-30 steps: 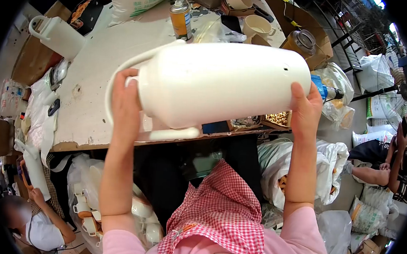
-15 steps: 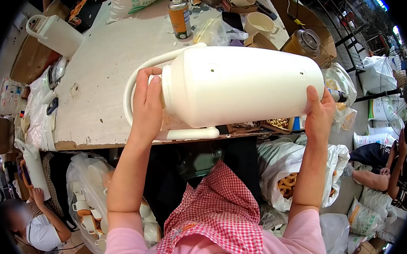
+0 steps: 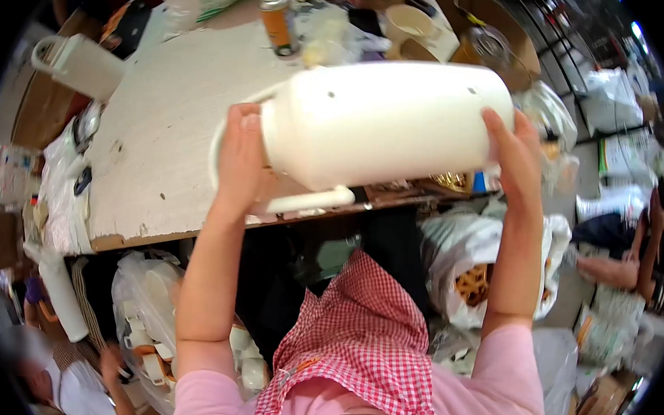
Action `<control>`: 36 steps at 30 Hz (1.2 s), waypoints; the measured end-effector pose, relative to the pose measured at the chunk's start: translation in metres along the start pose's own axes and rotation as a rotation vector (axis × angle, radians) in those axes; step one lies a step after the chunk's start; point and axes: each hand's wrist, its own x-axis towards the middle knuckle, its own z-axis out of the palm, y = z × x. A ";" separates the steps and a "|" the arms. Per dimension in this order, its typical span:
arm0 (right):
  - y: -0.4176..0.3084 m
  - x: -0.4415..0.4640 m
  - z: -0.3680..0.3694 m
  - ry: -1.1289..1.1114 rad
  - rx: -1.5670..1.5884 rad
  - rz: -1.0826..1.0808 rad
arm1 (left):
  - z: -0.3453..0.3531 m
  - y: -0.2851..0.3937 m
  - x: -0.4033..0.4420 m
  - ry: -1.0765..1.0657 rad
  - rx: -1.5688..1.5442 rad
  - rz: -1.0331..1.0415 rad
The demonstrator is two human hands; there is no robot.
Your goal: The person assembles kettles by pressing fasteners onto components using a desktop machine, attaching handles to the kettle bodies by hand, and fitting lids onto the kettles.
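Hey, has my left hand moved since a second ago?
Yes. Your left hand, at the neck end of the white bottle, has shifted rightward in the picture, farther from the table's near left corner.

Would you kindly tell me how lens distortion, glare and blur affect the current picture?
In the head view, wide-angle distortion with dark, rounded corners; in the head view, the white vessel looks nearly washed out along its upper side; in the head view, blur softens the spray can and printed sack, while the checked apron's pattern is legible.
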 end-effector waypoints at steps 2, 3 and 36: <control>0.002 0.000 -0.005 -0.060 -0.095 -0.019 | -0.012 -0.025 0.012 -0.010 0.263 0.183; 0.005 0.002 -0.007 -0.045 -0.128 -0.043 | -0.015 -0.034 0.023 0.077 0.493 0.342; 0.223 -0.309 -0.192 0.335 -0.658 0.242 | 0.027 0.037 0.058 -0.200 0.387 0.216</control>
